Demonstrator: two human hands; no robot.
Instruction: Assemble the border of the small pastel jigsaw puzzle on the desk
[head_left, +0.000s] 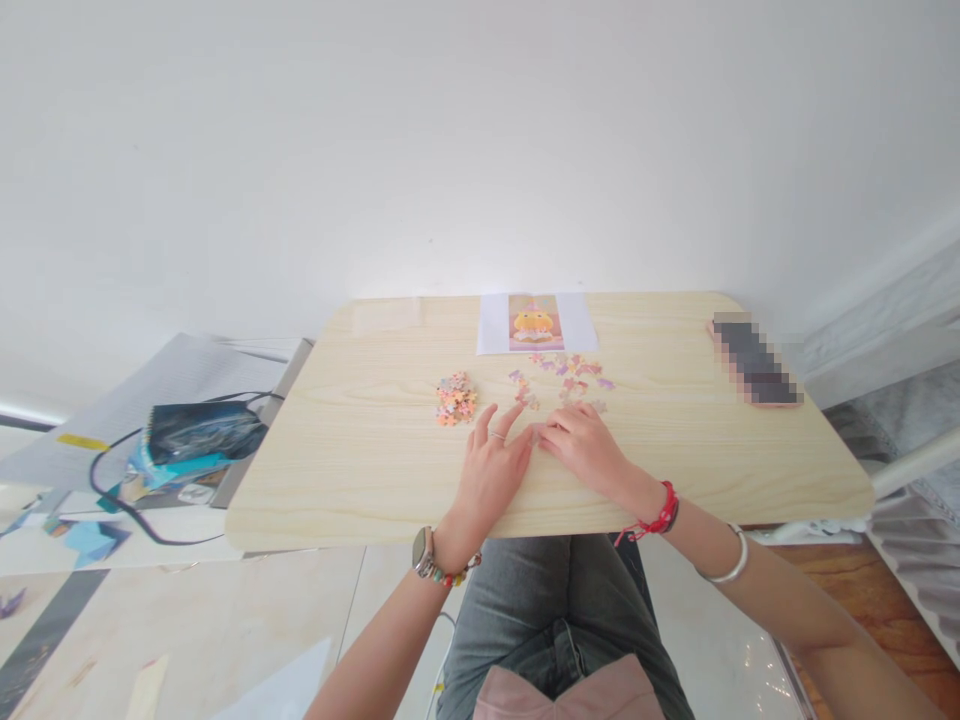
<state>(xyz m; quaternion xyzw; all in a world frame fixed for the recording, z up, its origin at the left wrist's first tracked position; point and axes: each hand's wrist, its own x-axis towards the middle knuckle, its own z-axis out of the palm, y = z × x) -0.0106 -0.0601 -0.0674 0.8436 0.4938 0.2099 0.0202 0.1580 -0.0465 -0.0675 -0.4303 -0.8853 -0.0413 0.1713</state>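
Note:
My left hand rests low over the wooden table with its fingers spread apart. Its thumb tip reaches a small pale puzzle piece. On the other side, my right hand has its thumb and fingers pinched together on that piece; the fingers partly cover it. Just beyond the right hand, loose puzzle pieces in pink, purple and orange lie scattered. A heaped pile of puzzle pieces sits to the left, beyond my left fingers. Behind them lies a printed sheet showing a yellow cartoon figure.
The light wooden table stands against a white wall. A phone, blurred by pixels, lies at its right edge. Left of the table is a dark and blue plastic bag beside a black cable. My legs are under the front edge.

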